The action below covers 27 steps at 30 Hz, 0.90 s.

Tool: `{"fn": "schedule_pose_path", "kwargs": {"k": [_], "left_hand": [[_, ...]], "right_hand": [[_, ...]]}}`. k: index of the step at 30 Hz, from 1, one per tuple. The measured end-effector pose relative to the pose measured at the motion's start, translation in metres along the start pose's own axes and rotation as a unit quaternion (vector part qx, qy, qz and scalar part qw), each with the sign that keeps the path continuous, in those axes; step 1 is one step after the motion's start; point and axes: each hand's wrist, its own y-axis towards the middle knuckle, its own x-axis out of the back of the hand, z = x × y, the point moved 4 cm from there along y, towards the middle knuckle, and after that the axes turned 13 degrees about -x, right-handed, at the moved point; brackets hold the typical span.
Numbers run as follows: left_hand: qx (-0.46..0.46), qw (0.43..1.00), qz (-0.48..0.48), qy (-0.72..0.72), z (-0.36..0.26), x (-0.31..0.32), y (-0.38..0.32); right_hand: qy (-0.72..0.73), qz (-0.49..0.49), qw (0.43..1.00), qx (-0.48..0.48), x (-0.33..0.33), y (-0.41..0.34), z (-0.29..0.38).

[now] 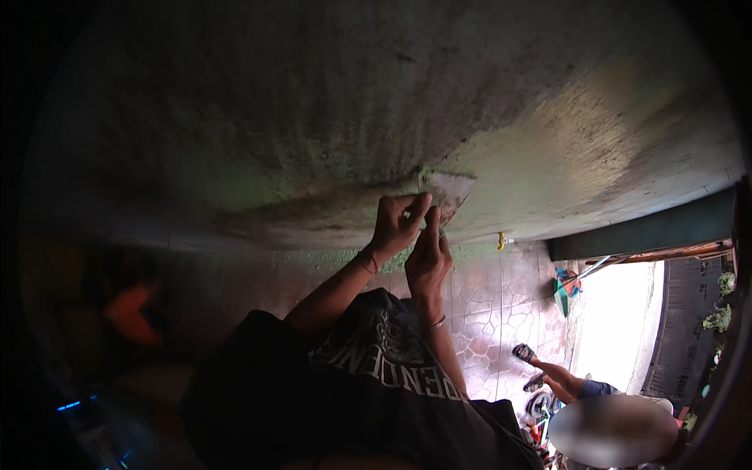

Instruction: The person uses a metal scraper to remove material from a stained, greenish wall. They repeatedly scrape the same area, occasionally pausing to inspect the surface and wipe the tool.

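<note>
A flat, roughly triangular metal scraper blade (455, 191) lies against the wall (517, 158), whose green paint is worn and dark in patches. Its wide edge points up the wall, and it narrows toward my hands. My right hand (430, 264) is closed around its narrow lower end; any handle is hidden by the fingers. My left hand (400, 220) is beside it, with thumb and forefinger bent together at the blade's left side. Whether those fingertips grip the blade cannot be told. Green flakes (396, 261) are scattered on the floor behind my wrists.
A yellow-handled tap (501, 241) sticks out low on the wall at right. Stone-patterned floor (479, 305) runs beside it to a green dustpan-like object (561, 298). A person in sandals (564, 382) is at lower right near a bicycle. An orange object (132, 314) stands in shadow at left.
</note>
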Motion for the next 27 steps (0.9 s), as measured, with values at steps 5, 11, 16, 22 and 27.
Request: {"fn": "schedule_pose_path", "kwargs": {"k": [5,11,16,22,27], "left_hand": [[-0.026,0.999,-0.005,-0.041,-0.016,0.002,0.009],[0.071,0.996,0.045,-0.016,-0.011,0.000,0.009],[-0.020,0.997,0.017,-0.069,-0.020,-0.002,0.012],[-0.022,0.998,-0.001,-0.060,-0.032,-0.002,0.018],[0.029,0.998,0.027,-0.044,-0.032,-0.006,0.015]], "right_hand": [[-0.004,0.000,1.000,-0.009,0.010,0.002,0.012],[0.056,-0.013,0.997,0.055,0.021,0.004,0.028],[0.015,0.026,0.999,-0.030,0.029,0.003,0.030],[0.005,0.047,0.996,-0.080,0.040,0.010,0.035],[0.006,0.065,0.996,-0.055,0.044,0.008,0.041]]}}
